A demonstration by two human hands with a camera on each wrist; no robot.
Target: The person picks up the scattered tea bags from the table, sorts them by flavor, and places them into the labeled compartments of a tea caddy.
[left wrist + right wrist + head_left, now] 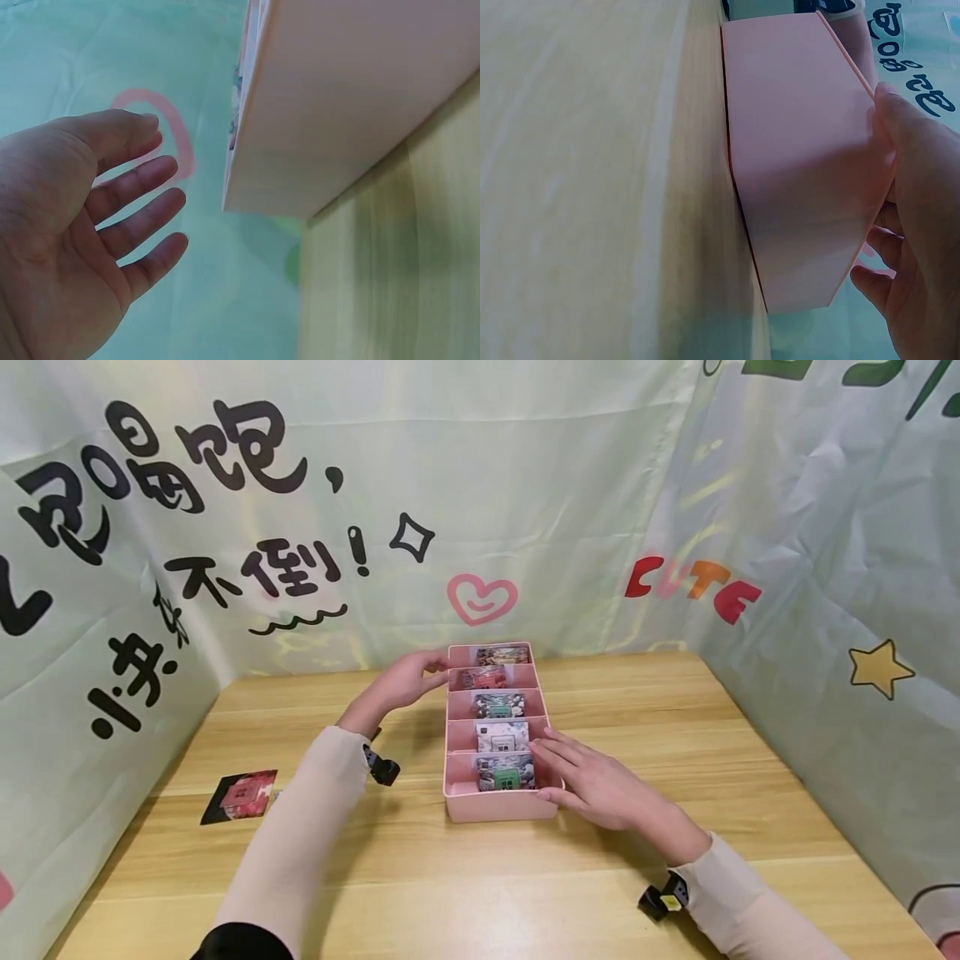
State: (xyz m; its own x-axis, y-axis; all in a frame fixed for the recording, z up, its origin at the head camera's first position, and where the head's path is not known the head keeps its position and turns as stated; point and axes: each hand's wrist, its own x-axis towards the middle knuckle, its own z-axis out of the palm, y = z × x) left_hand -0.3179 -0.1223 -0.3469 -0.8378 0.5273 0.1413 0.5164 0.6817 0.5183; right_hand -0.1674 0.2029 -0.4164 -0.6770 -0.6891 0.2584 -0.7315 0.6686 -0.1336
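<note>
A long pink divided box (501, 807) stands on the table, its compartments running away from me. In each compartment sits a small printed packet, such as the dark floral one with a green label (506, 772) nearest me and a pale one (502, 737) behind it. My left hand (405, 682) is beside the box's far left side, fingers loosely bent; the left wrist view shows a gap between them and the box wall. My right hand (596, 781) rests at the near right corner, thumb by the front rim and fingers over the right rim.
A red and black printed packet (242, 797) lies flat on the wooden table (480, 893) to the left, beside my left sleeve. Printed cloth (570, 485) hangs behind the table and along both sides.
</note>
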